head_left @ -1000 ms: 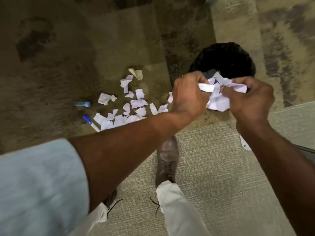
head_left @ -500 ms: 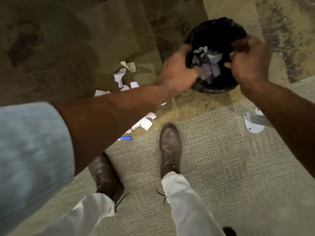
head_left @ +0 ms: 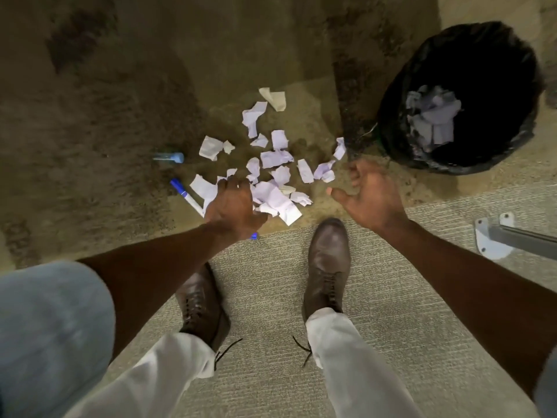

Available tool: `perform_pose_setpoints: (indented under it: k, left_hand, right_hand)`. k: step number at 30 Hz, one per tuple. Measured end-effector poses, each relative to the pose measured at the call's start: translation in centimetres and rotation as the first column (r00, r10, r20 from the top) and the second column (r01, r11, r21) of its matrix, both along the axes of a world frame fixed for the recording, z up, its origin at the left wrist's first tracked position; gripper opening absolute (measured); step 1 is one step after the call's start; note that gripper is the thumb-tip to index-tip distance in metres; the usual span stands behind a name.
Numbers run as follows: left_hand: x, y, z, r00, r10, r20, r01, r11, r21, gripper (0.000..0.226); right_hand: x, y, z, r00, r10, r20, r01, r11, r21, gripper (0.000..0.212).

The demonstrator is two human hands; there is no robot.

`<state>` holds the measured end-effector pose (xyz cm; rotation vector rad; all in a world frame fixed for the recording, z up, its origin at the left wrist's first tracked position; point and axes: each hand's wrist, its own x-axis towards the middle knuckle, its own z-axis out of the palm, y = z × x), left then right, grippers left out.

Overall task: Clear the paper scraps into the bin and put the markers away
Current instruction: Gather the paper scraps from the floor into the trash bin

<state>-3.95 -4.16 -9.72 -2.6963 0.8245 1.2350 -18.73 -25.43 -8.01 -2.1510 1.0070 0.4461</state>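
Several white paper scraps (head_left: 272, 159) lie scattered on the brown carpet. My left hand (head_left: 232, 206) reaches down over the near left edge of the pile, fingers spread, nothing held. My right hand (head_left: 372, 194) hovers open, palm up, right of the pile and empty. The black-lined bin (head_left: 401, 95) stands at the upper right with a clump of dropped scraps (head_left: 432, 117) inside. A white marker with a blue cap (head_left: 185, 193) lies left of my left hand, partly hidden by it. A pale blue marker cap (head_left: 170, 157) lies further up. A blue tip (head_left: 254, 235) shows below my left wrist.
My two brown shoes (head_left: 327, 263) stand on the lighter grey carpet just below the pile. A grey metal furniture foot (head_left: 494, 241) juts in at the right edge. Dark stained carpet stretches to the left and top.
Both hands let the held scraps fall into the bin, then drew back left and down to the pile on the floor. They are now empty and open.
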Motion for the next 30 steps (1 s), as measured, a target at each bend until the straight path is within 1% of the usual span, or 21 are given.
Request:
perform_pose_setpoints:
  k: [2,5,7,9,11,13,14,16,18,19,22,24,25,27,28,30]
  left_hand:
    - [0.5,1.3,-1.4,1.0,-0.004,0.02,0.003,1.0,0.028,0.104]
    - [1.1,2.3,-3.9,0.998,0.0,0.064,-0.006,0.994,0.107,0.122]
    - [1.4,2.5,-5.7,0.997,0.007,0.075,-0.019,0.986,0.163,0.136]
    - [1.6,2.8,-7.5,0.996,0.056,0.072,-0.068,0.981,0.18,0.146]
    - [1.7,3.0,-9.0,0.991,0.121,0.052,-0.128,0.977,0.169,0.151]
    - [1.4,2.9,-10.3,0.987,0.162,0.021,-0.163,0.976,0.147,0.154]
    - [1.1,2.7,-10.8,0.987,0.162,0.013,-0.162,0.977,0.138,0.155]
    - [0.5,2.5,-11.2,0.991,0.134,0.021,-0.136,0.983,0.127,0.154]
    - [-0.2,2.4,-11.3,0.994,0.097,0.047,-0.101,0.991,0.089,0.15]
    - [-0.6,2.4,-11.3,0.996,0.064,0.058,-0.068,0.996,0.062,0.147]
    - [-1.3,2.3,-11.2,0.996,-0.043,0.083,0.044,0.999,-0.002,0.139]
    - [-1.6,2.2,-11.2,0.993,-0.088,0.076,0.092,0.994,-0.051,0.132]
    - [-1.7,2.1,-11.3,0.99,-0.12,0.079,0.126,0.989,-0.072,0.124]
    - [-1.7,2.0,-11.7,0.975,-0.199,0.101,0.21,0.971,-0.111,0.097]
    - [-1.8,2.0,-11.9,0.969,-0.222,0.107,0.235,0.962,-0.139,0.084]
    - [-1.8,2.0,-12.2,0.971,-0.21,0.116,0.229,0.957,-0.181,0.072]
  right_hand:
    - [1.1,0.3,-2.0,0.986,0.13,-0.1,-0.134,0.99,-0.038,0.084]
    - [2.3,0.0,-5.5,0.965,0.219,-0.141,-0.237,0.963,-0.125,0.11]
    - [2.8,-0.7,-7.7,0.956,0.242,-0.167,-0.273,0.94,-0.204,0.113]
    - [3.5,-1.4,-9.6,0.961,0.216,-0.17,-0.25,0.945,-0.213,0.113]
    - [4.0,-2.1,-11.3,0.965,0.186,-0.183,-0.218,0.96,-0.175,0.117]
    - [4.2,-2.2,-12.8,0.95,0.201,-0.241,-0.24,0.96,-0.145,0.119]
    - [4.2,-2.0,-13.4,0.941,0.206,-0.268,-0.25,0.958,-0.141,0.119]
    - [4.1,-0.7,-14.1,0.941,0.208,-0.268,-0.264,0.945,-0.193,0.122]
    - [4.0,1.0,-14.3,0.942,0.238,-0.236,-0.295,0.923,-0.247,0.118]
    - [4.0,1.9,-14.2,0.933,0.269,-0.24,-0.326,0.913,-0.244,0.118]
    - [4.1,4.3,-13.8,0.849,0.423,-0.317,-0.502,0.833,-0.233,0.127]
    - [3.9,5.9,-13.5,0.821,0.486,-0.299,-0.558,0.796,-0.237,0.131]
    - [3.7,6.7,-13.4,0.813,0.508,-0.285,-0.572,0.789,-0.225,0.134]
    - [3.5,8.0,-13.2,0.803,0.527,-0.279,-0.587,0.782,-0.211,0.138]
    - [3.4,8.6,-13.3,0.797,0.53,-0.29,-0.594,0.776,-0.213,0.136]
    - [3.4,9.4,-13.7,0.793,0.529,-0.3,-0.599,0.766,-0.232,0.123]
